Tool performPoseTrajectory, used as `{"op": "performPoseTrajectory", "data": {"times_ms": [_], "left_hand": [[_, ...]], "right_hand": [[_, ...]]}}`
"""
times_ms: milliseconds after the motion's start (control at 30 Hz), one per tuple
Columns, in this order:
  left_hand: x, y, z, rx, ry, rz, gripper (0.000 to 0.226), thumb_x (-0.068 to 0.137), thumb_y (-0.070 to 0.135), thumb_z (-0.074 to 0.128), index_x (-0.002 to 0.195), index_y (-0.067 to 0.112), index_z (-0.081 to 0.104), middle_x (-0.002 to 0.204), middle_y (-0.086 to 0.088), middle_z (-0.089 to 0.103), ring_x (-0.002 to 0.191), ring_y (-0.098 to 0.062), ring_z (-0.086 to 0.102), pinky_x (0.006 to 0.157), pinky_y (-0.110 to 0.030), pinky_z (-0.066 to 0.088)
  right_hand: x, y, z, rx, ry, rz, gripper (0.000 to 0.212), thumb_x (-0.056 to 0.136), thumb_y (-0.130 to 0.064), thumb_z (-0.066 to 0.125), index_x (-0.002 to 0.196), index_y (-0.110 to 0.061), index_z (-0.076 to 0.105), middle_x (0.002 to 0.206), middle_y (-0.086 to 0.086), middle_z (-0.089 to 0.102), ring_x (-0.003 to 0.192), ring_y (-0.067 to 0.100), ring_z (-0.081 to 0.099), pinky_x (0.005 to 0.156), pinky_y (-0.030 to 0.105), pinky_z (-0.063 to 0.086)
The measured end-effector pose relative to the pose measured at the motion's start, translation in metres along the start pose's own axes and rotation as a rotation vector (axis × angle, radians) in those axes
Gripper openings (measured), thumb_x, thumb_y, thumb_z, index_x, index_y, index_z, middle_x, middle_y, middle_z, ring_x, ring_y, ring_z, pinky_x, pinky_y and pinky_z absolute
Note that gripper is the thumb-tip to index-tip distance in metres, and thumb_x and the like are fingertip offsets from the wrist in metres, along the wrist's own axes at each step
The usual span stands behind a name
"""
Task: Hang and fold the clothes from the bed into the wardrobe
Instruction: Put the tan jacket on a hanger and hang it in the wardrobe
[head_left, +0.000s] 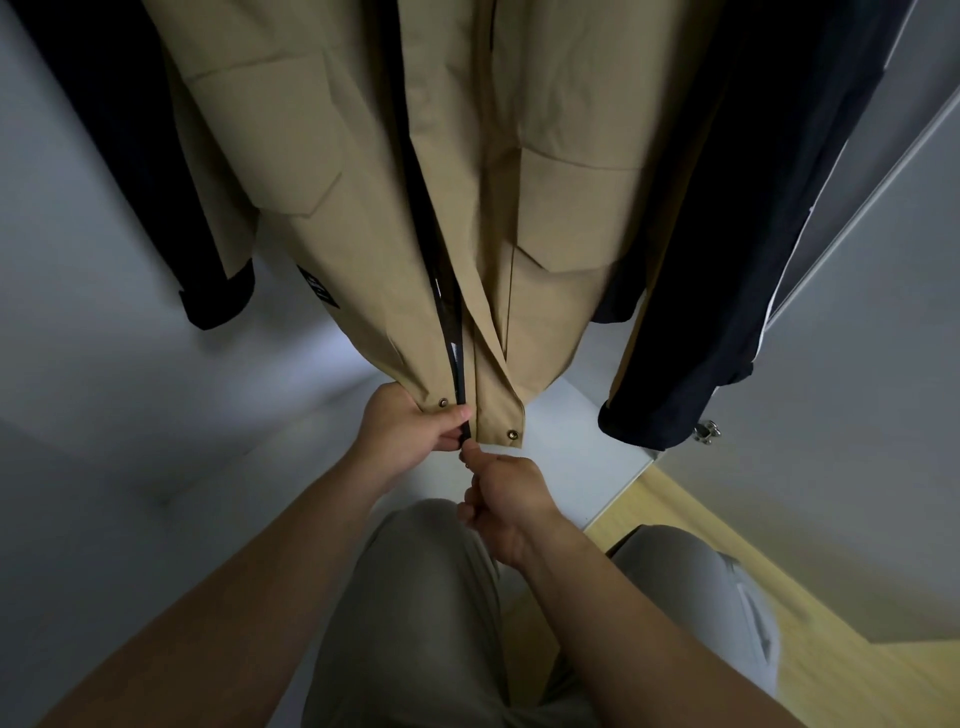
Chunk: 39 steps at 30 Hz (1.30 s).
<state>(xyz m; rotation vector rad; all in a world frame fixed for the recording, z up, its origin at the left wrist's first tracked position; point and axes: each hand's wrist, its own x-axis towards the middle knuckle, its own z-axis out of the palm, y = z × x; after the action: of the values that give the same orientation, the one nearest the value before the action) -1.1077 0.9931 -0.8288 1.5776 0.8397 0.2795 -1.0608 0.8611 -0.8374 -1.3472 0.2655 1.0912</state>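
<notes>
Two hands are working at the hem of a tan coat (363, 182), which is hanging inside the wardrobe (78, 312), its hem hanging above the front edge of the pale wardrobe floor. The cloth is looking smooth and matte, a stiff woven stuff, with big angular flap pockets on both fronts and a dark zipper (451, 343) running down the open middle. A round metal snap (443, 402) is sitting at the bottom corner of one front and a second snap (512, 434) on the other. The left hand (410, 431) is gripping the left front's corner, thumb on top just beside the snap, fingers curled under the hem. The right hand (506, 499) is reaching up from below, knuckles bunched, thumb and forefinger pinching the zipper's bottom end. Both forearms are stretching forward over bent knees in greyish trousers (415, 597). A dark garment (130, 156) is hanging to the left of the coat, a navy jacket (727, 260) to the right, near the open door (883, 260).
</notes>
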Motion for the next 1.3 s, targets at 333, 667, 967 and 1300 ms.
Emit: {"op": "performPoseTrajectory", "data": {"times_ms": [333, 667, 967, 1300], "left_hand": [[-0.007, 0.006, 0.003, -0.062, -0.043, 0.008, 0.027, 0.093, 0.023, 0.073, 0.108, 0.001, 0.072, 0.093, -0.014, 0.078, 0.086, -0.031, 0.077, 0.087, -0.053, 0.060], [-0.019, -0.003, -0.012, -0.109, -0.002, 0.015, 0.026, 0.090, 0.025, 0.074, 0.106, 0.005, 0.076, 0.096, -0.013, 0.078, 0.090, -0.030, 0.075, 0.095, -0.053, 0.057], [-0.025, 0.004, -0.006, -0.122, 0.066, 0.106, 0.015, 0.088, 0.014, 0.077, 0.096, 0.001, 0.074, 0.085, -0.012, 0.077, 0.085, -0.029, 0.076, 0.089, -0.051, 0.060], [-0.026, -0.002, 0.002, -0.088, 0.162, 0.135, 0.022, 0.083, 0.019, 0.082, 0.095, 0.002, 0.076, 0.081, -0.007, 0.078, 0.079, -0.024, 0.077, 0.088, -0.053, 0.060]], "right_hand": [[0.002, 0.004, 0.000, 0.058, 0.044, 0.010, 0.021, 0.098, -0.019, 0.067, 0.113, -0.005, 0.065, 0.060, 0.002, 0.041, 0.051, 0.014, 0.039, 0.050, 0.029, 0.040], [-0.015, -0.008, -0.003, 0.142, 0.031, 0.027, 0.020, 0.097, -0.018, 0.068, 0.108, -0.002, 0.067, 0.053, -0.001, 0.035, 0.045, 0.013, 0.035, 0.046, 0.028, 0.037], [-0.026, -0.015, 0.005, 0.156, 0.014, 0.048, 0.018, 0.098, -0.017, 0.066, 0.105, 0.000, 0.066, 0.063, 0.001, 0.035, 0.048, 0.012, 0.033, 0.046, 0.028, 0.036], [-0.025, -0.017, 0.009, 0.164, 0.022, 0.042, 0.016, 0.099, -0.014, 0.064, 0.106, 0.000, 0.067, 0.067, 0.002, 0.038, 0.045, 0.012, 0.032, 0.043, 0.027, 0.035]]}}
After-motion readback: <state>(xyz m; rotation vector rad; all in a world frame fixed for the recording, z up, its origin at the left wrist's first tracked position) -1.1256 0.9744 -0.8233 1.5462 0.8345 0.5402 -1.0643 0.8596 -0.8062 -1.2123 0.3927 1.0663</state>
